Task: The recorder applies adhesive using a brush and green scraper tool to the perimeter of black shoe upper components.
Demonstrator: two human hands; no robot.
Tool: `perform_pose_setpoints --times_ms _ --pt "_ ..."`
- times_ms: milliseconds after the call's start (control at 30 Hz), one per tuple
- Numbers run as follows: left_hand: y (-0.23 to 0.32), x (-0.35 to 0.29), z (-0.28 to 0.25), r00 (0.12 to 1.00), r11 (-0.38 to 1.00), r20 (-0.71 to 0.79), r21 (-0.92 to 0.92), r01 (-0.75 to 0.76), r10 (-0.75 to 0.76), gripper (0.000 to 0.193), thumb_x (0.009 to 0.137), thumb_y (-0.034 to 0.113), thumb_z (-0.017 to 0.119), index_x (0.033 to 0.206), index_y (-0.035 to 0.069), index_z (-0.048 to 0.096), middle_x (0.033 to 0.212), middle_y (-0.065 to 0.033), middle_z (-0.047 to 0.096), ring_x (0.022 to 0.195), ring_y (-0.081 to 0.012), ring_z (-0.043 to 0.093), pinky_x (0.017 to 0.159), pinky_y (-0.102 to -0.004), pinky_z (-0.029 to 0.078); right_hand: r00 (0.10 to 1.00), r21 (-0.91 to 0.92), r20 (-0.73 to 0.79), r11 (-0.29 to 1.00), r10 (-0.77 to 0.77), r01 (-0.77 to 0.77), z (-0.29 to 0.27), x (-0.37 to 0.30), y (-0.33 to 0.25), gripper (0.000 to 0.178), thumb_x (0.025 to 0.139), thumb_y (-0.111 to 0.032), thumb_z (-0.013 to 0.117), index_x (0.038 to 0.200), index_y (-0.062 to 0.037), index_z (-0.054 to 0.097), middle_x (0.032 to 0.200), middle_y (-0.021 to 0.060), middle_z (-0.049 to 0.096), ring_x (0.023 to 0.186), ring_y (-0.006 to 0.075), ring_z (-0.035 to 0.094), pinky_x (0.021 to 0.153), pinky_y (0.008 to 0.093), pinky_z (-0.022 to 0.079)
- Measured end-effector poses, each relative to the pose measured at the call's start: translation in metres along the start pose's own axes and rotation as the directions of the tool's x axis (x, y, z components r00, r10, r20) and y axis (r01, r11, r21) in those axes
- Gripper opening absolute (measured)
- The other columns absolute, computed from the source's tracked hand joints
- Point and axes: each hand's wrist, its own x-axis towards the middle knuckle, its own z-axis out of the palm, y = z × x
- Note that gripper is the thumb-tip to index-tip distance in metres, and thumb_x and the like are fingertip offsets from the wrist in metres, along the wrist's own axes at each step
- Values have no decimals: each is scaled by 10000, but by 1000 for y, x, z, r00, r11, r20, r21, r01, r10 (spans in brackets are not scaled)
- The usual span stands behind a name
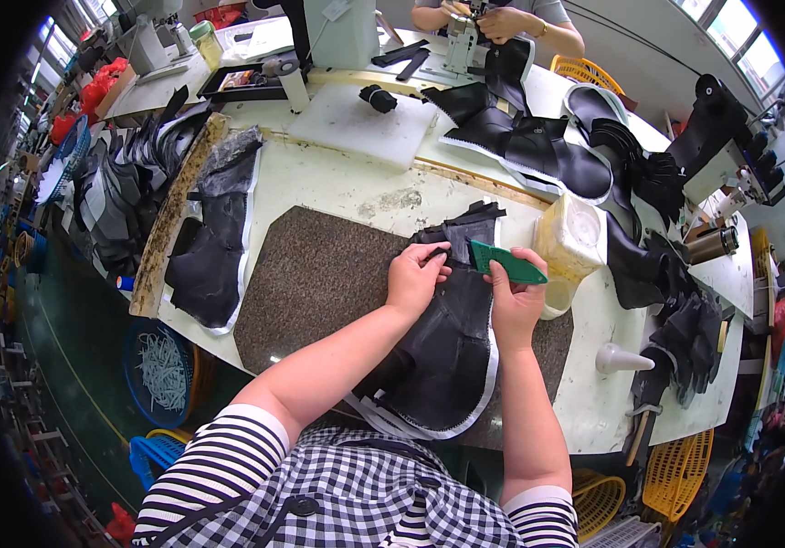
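Using the brown mat [310, 265] as reference. I see the black leather piece [438, 388] lying over the mat's right half, its white-edged lower end past the near edge. Left hand [417, 279] is over the piece's upper part, thumb and fingertips pinching a small black bit [442, 251]; I can't tell if that's loose or part of the leather. Right hand [517, 294] has a flat green tool [508, 263] clamped between thumb and fingers, its broad end over the leather above the mat's upper right. Left of mat: second black piece [208, 274], then a stained wood strip [176, 215]. Beyond mat: white board [356, 128] with a black bundle [378, 99] on it. Right of mat: yellowish tub [568, 239], white cone [623, 358]. Co-worker's hand [500, 25] well beyond the mat, at a machine [462, 46].
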Motion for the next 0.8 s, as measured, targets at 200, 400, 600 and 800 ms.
perform_pose_setpoints --times_ms 200,400,600,800 --pt "3 0 -4 996 976 12 -196 92 -92 353 847 -25 637 1184 -58 536 909 -100 653 807 -150 664 743 -249 561 1000 165 11 986 22 -23 17 -4 -5 302 873 10 646 1133 -75 520 1037 56 586 891 138 620 754 262 549" --pt "4 -6 -23 1000 980 -6 -201 8 -9 387 831 -40 649 1179 -66 483 966 -143 646 832 -175 663 757 -275 565 965 -342 -51 912 -259 227 -12 14 16 200 891 -31 635 1074 -54 558 1021 99 623 842 200 636 758 311 523" --pt "41 -53 -101 966 936 -16 244 254 -258 282 921 281 626 849 9 652 753 -57 653 642 -103 604 574 -226 487 958 -220 -259 973 -123 66 -105 4 -19 225 941 -87 590 1142 -39 502 1008 78 580 855 137 603 712 267 541" --pt "23 -87 -110 911 642 158 755 137 -381 446 798 454 725 834 13 664 771 -61 639 691 -137 587 632 -258 471 966 -317 -256 948 -43 -42 -158 -8 -4 233 928 -89 614 1147 -47 546 957 53 583 796 106 573 686 237 497"
